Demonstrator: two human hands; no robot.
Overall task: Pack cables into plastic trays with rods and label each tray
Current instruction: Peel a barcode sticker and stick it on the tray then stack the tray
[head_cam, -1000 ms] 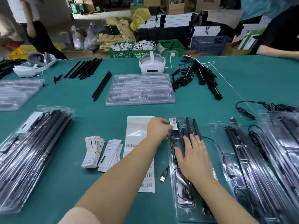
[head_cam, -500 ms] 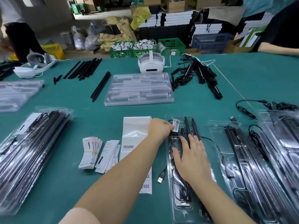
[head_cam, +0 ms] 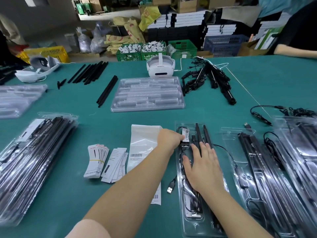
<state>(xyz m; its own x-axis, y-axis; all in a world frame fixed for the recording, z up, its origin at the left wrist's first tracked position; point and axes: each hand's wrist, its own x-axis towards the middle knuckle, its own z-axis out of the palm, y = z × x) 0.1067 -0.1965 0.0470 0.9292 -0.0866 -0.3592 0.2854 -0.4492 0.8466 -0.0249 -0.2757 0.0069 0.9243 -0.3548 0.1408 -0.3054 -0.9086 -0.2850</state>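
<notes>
A clear plastic tray (head_cam: 188, 227) lies in front of me on the green table, with black rods (head_cam: 198, 133) and a black cable (head_cam: 190, 201) in it. My right hand (head_cam: 201, 166) lies flat on the tray's middle, fingers straight. My left hand (head_cam: 169, 140) pinches a small white barcode label (head_cam: 186, 134) at the tray's upper left corner. The cable's USB plug (head_cam: 171, 188) hangs out on the table to the left. A backing strip of labels (head_cam: 143, 152) lies just left of the tray.
Stacks of filled trays lie at the left (head_cam: 32, 162) and right (head_cam: 281, 177). Paper cards (head_cam: 106, 163) sit beside the strip. Empty trays (head_cam: 147, 94), loose rods (head_cam: 89, 72), a cable pile (head_cam: 209, 79) and a white headset (head_cam: 160, 67) are farther back. A person's arm (head_cam: 295, 50) rests at the far right.
My left hand has brought the barcode label slightly further onto the tray's upper left corner. My right hand stays flat on the tray.
</notes>
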